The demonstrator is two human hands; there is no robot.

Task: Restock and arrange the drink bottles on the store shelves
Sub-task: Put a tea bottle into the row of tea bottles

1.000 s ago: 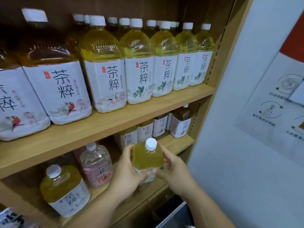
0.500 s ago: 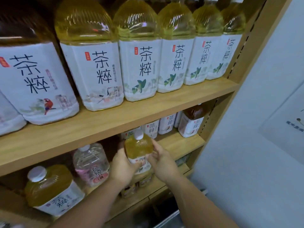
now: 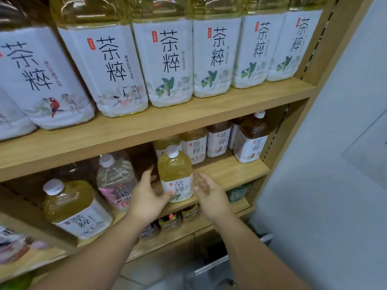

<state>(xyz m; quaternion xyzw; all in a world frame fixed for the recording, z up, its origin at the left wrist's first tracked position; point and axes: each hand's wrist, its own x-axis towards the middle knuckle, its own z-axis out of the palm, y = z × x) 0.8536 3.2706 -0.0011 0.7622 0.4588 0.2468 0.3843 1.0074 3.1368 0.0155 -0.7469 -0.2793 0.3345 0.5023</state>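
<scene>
A small bottle of yellow-green tea (image 3: pixel 175 174) with a white cap and white label stands upright near the front edge of the middle shelf (image 3: pixel 230 172). My left hand (image 3: pixel 144 197) is just left of it with fingers spread, the thumb at the label's lower corner. My right hand (image 3: pixel 211 195) hovers just right of the bottle, fingers apart and slightly blurred, holding nothing. Behind the bottle stands a row of similar tea bottles (image 3: pixel 195 145), ending in a brown one (image 3: pixel 251 139) at the right.
Large tea bottles (image 3: pixel 165 59) fill the upper shelf (image 3: pixel 146 130). On the middle shelf, a pink-labelled bottle (image 3: pixel 117 181) and a yellow tea bottle (image 3: pixel 73 208) stand to the left. Small cans (image 3: pixel 169 220) sit on the shelf below. The wooden upright (image 3: pixel 314 70) and grey wall (image 3: pixel 335 185) bound the right.
Both hands carried the small tea bottle up and in onto the middle shelf, set it down, and have opened away from its sides. The camera moved closer to the shelves.
</scene>
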